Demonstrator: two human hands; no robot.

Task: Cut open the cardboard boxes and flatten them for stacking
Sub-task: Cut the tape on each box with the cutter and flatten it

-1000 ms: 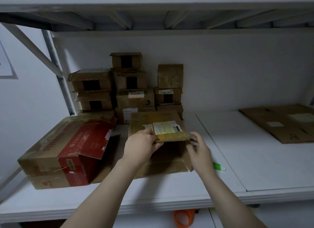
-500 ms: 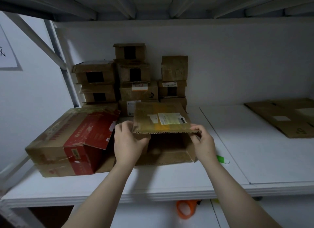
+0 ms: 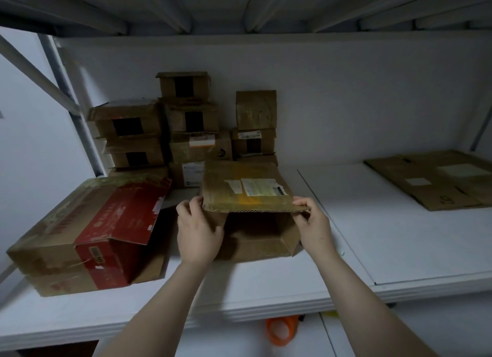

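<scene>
A brown cardboard box [image 3: 255, 236] lies on its side on the white shelf [image 3: 266, 290], its open end facing me. Its top flap [image 3: 247, 188], with a white shipping label, is lifted level. My left hand [image 3: 198, 228] grips the flap's left corner. My right hand [image 3: 312, 223] pinches the flap's right corner between thumb and fingers. A flattened cardboard sheet [image 3: 436, 178] lies at the far right of the shelf.
A large red and brown box [image 3: 87, 236] with torn flaps sits at the left, close to my left hand. Several small brown boxes [image 3: 186, 132] are stacked against the back wall. An orange object [image 3: 282, 330] shows below the shelf edge.
Both hands have moved out to the two corners of the flap and raised it, opening the box's mouth. The camera has come closer and tilted down.
</scene>
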